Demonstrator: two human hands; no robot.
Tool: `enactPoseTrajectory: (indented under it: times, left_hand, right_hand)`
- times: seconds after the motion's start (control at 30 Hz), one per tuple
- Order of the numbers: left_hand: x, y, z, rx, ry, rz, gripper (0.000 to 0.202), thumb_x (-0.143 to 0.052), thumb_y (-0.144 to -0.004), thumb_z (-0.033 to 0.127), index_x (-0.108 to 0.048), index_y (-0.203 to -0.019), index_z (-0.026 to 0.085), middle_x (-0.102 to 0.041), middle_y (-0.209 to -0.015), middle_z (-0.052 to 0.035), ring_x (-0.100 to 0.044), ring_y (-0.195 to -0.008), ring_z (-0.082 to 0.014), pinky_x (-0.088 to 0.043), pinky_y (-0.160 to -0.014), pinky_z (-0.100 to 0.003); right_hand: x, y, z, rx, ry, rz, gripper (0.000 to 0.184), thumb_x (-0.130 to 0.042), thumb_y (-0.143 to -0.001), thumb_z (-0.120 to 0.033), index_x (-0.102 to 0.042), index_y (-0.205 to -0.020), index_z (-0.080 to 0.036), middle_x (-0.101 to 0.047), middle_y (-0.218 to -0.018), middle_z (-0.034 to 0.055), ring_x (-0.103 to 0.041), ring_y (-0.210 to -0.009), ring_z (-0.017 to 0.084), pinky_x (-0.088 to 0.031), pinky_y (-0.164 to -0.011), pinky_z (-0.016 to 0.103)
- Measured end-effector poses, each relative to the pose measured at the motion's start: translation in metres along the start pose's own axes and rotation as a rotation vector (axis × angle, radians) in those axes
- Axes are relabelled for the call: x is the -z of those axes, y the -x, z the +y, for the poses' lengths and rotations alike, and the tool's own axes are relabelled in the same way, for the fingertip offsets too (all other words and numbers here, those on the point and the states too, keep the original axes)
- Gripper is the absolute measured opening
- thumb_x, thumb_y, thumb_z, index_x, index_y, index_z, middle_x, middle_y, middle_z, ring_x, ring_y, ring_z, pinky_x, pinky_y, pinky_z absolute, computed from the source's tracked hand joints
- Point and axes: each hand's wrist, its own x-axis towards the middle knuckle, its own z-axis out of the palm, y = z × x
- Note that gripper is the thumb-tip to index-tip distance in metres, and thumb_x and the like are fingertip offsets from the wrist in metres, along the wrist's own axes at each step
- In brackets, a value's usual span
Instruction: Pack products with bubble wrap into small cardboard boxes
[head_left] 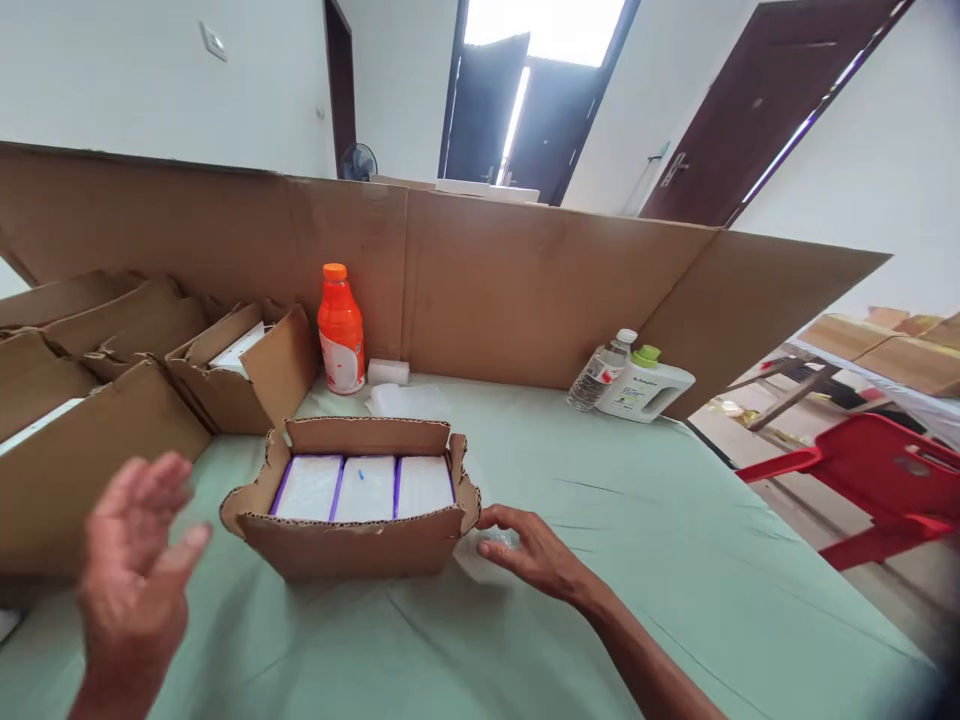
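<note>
The carton (352,550), long axis crosswise, lies nearer the right hand (531,550), thumb and fingers parted at its end; the left hand (139,550) spreads empty, apart.

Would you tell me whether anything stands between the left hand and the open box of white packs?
Nothing visible does: only green cloth shows between the left hand and the open box, with the right hand at its right end.

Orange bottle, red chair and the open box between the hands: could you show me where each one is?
Orange bottle (341,325): head view, the middle of its body.
Red chair (876,468): head view, its backrest.
Box (351,548): head view, the middle of its near wall.
</note>
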Motion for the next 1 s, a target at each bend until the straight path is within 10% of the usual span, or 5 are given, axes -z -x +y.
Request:
enactPoseTrajectory:
  times: [0.13,0.27,0.7,0.83,1.0]
  left_hand:
    - [-0.012,0.069,-0.055,0.39,0.056,-0.157,0.083,-0.072,-0.075,0.057,-0.039,-0.146,0.03,-0.047,-0.15,-0.0111,-0.047,-0.135,-0.0399,-0.036,-0.113,-0.062]
    - [-0.019,0.09,-0.07,0.462,-0.057,-0.304,0.077,-0.072,-0.071,0.063,-0.047,-0.134,0.026,-0.06,-0.131,-0.0125,-0.056,-0.124,-0.0377,-0.043,-0.109,-0.057]
    - [-0.064,0.034,-0.086,0.401,-0.125,-0.341,0.068,-0.078,-0.067,0.054,-0.05,-0.119,0.019,-0.064,-0.118,-0.0125,-0.06,-0.115,-0.0335,-0.047,-0.103,-0.053]
    - [-0.075,0.024,-0.078,0.379,-0.051,-0.384,0.067,-0.076,-0.069,0.049,-0.051,-0.123,0.018,-0.062,-0.122,-0.0125,-0.058,-0.12,-0.0329,-0.043,-0.108,-0.052]
    - [-0.053,0.067,-0.077,0.493,0.039,-0.291,0.082,-0.073,-0.075,0.043,-0.035,-0.145,0.022,-0.049,-0.145,-0.0168,-0.051,-0.133,-0.032,-0.037,-0.115,-0.052]
  right_hand:
    - [0.012,-0.014,0.001,0.062,-0.007,-0.039,0.032,-0.056,-0.09,-0.046,-0.07,-0.107,-0.023,-0.072,-0.116,0.0053,-0.064,-0.102,0.025,-0.047,-0.088,0.036]
    - [0.002,-0.029,0.009,-0.005,-0.011,0.075,0.031,-0.053,-0.09,-0.034,-0.068,-0.114,-0.021,-0.071,-0.118,0.0077,-0.065,-0.1,0.024,-0.048,-0.082,0.035]
    - [-0.02,-0.083,-0.003,0.14,-0.056,0.205,0.033,-0.046,-0.083,-0.015,-0.064,-0.11,-0.019,-0.071,-0.115,0.0093,-0.063,-0.106,0.024,-0.051,-0.088,0.037]
    - [-0.014,-0.041,0.006,0.165,0.08,0.13,0.049,-0.05,-0.081,-0.014,-0.059,-0.129,-0.022,-0.063,-0.135,0.0101,-0.057,-0.123,0.026,-0.044,-0.105,0.046]
    - [-0.025,0.035,0.011,0.156,0.339,-0.048,0.068,-0.058,-0.076,-0.014,-0.052,-0.143,-0.025,-0.05,-0.15,0.0102,-0.046,-0.137,0.031,-0.037,-0.111,0.052]
